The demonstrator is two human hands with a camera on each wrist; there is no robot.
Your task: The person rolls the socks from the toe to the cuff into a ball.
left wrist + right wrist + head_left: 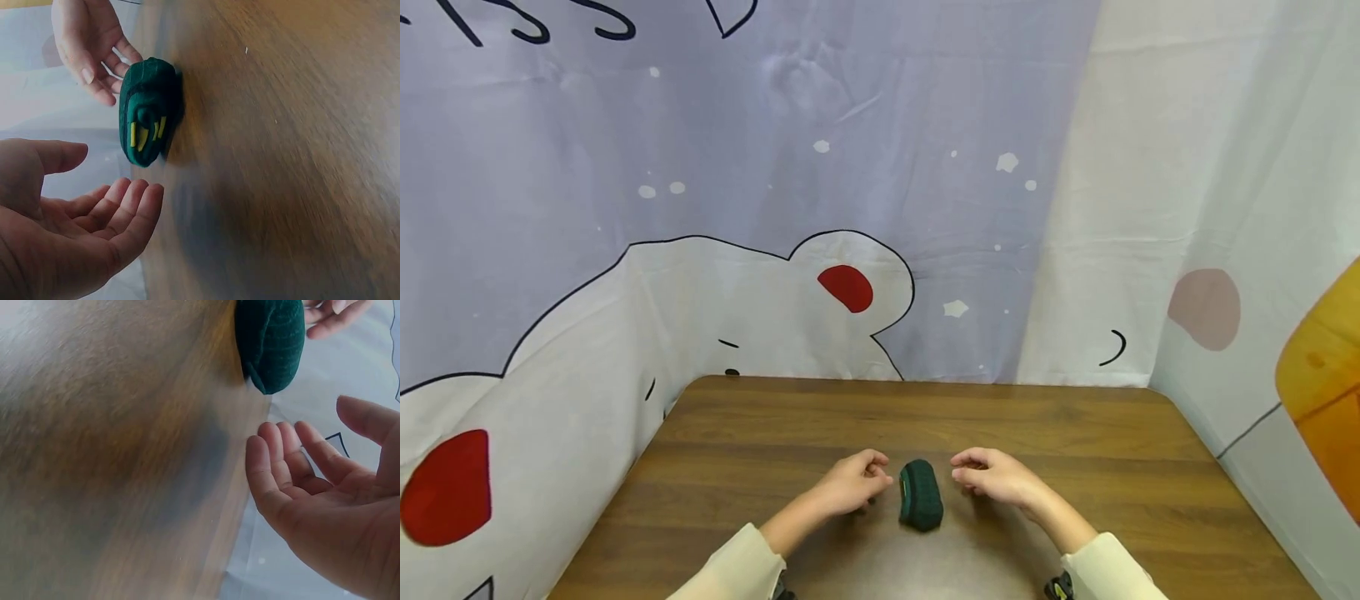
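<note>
A dark green, soft-looking oblong thing [921,495] with a ribbed fabric surface lies on the wooden table between the two hands. Its side facing the left hand bears several yellow marks, clear on the green thing [145,119] in the left wrist view. I cannot tell its exact kind. My left hand [852,482] hovers just to its left, fingers loosely bent and apart from it. To its right is my right hand [996,475], relaxed in the same way, with a gap between fingertips and fabric. Both palms are bare and hold nothing.
The brown wooden table [760,433] reaches back to a printed cloth backdrop [970,208] with cartoon shapes. More cloth hangs along the left and right sides. A dark band [1060,586] shows at the right wrist, below a cream sleeve [1108,571].
</note>
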